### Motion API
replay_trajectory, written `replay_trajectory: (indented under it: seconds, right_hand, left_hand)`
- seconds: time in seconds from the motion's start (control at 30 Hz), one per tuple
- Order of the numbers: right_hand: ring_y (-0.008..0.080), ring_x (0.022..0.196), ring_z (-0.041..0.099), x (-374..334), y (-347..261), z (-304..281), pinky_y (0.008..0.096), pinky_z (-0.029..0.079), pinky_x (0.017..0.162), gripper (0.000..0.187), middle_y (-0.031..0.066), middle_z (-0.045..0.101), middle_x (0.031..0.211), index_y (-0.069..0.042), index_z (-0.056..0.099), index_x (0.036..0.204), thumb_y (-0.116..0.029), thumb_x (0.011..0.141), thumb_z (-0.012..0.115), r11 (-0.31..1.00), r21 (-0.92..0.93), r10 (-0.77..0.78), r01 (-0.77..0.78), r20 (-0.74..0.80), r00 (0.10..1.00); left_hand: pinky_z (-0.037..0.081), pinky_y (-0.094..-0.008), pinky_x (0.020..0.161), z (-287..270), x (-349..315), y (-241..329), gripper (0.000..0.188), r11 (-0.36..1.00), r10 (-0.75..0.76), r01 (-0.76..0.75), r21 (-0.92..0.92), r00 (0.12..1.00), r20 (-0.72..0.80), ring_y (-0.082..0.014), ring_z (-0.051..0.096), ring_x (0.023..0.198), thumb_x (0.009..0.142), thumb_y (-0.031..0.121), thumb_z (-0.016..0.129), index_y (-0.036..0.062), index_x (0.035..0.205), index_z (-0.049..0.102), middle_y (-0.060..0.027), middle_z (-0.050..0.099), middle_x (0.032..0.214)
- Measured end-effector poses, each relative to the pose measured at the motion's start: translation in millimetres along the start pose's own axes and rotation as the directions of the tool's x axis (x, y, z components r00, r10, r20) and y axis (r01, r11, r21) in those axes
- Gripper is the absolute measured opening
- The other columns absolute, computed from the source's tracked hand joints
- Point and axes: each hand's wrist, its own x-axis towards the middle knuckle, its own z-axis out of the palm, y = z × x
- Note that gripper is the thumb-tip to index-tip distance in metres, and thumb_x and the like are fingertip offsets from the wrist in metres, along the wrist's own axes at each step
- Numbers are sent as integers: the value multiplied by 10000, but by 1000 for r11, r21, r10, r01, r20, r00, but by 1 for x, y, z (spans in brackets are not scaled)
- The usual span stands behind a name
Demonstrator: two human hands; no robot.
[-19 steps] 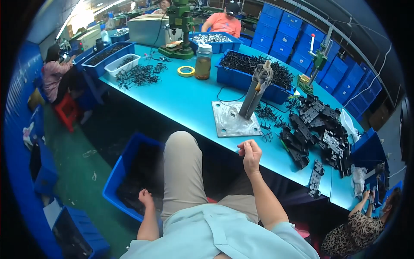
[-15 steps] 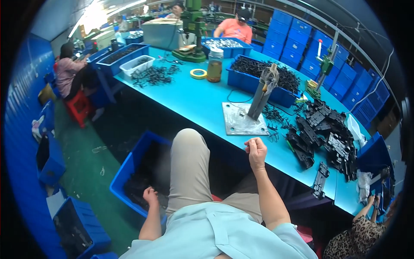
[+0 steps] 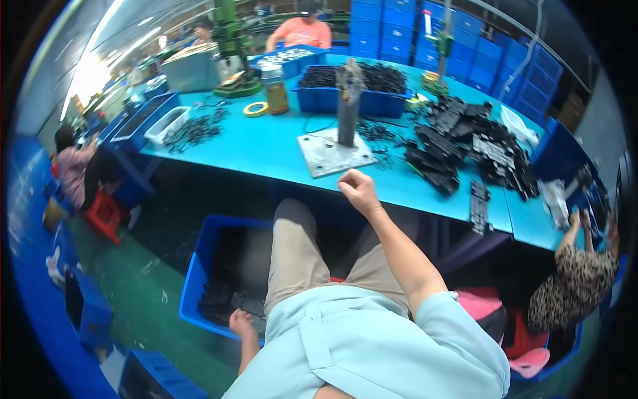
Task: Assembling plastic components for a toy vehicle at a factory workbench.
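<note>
My right hand (image 3: 359,191) is raised at the table's near edge, just in front of the metal fixture (image 3: 347,113) standing on a square steel plate (image 3: 325,159). Its fingers are curled together; whatever they might hold is hidden. Low on the left, my left hand (image 3: 244,324) hangs over the near rim of a blue bin (image 3: 188,286) beside my leg, its fingers loosely bent with nothing visible in them. Black plastic parts (image 3: 222,299) lie inside that bin. Small black clips (image 3: 379,131) are scattered to the right of the fixture.
Black moulded parts (image 3: 458,143) are heaped on the table's right, with a single one (image 3: 478,207) at its front edge. A blue crate (image 3: 319,101), a jar (image 3: 274,93) and yellow tape (image 3: 255,109) stand behind. A co-worker in leopard print (image 3: 571,286) sits at right.
My view has turned to the right. My right hand has risen closer to the steel plate, still closed. My left hand stays low by the blue bin.
</note>
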Motion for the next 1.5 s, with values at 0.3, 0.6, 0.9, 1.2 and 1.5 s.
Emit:
replay_trajectory:
  seconds: [0.3,0.6,0.9,1.2,1.5]
  right_hand:
    - [100,662,518,-7,0,-20,237,410,586,105,38,563,753,-14,607,718,-75,777,668,995,94,18,-25,74,997]
    - [162,665,585,-25,-25,-84,267,468,629,81,81,619,750,5,642,835,23,769,598,974,-221,-70,48,-95,993]
    - [357,834,597,-103,-66,-262,425,482,737,447,165,626,893,-76,681,952,-495,824,591,-112,-784,-219,-611,-580,784]
    - [313,761,607,-98,-62,-267,395,481,723,364,181,653,837,19,639,964,-298,793,697,-28,-730,260,-683,-665,700]
    - [187,666,528,-107,-47,-297,315,455,656,326,125,589,744,110,589,933,-96,691,664,389,-653,185,-650,-635,750]
  left_hand:
    - [443,-239,476,100,6,44,197,995,-36,18,98,983,182,-145,572,615,843,43,515,15,1031,569,-60,586,789]
    - [427,-211,499,222,-34,108,187,999,-20,30,-14,884,467,-128,582,610,841,22,528,-30,1006,598,-81,607,768]
    - [492,-376,665,264,-49,108,148,852,2,-310,421,807,591,-282,631,724,770,118,576,-30,777,588,-197,631,774]
    - [492,-434,696,280,-45,114,192,777,-98,-281,563,830,549,-370,635,753,747,151,554,-39,754,576,-241,625,756]
    - [503,-384,579,268,-25,74,127,838,12,-367,403,751,660,-278,639,631,749,85,543,-39,721,552,-187,615,668]
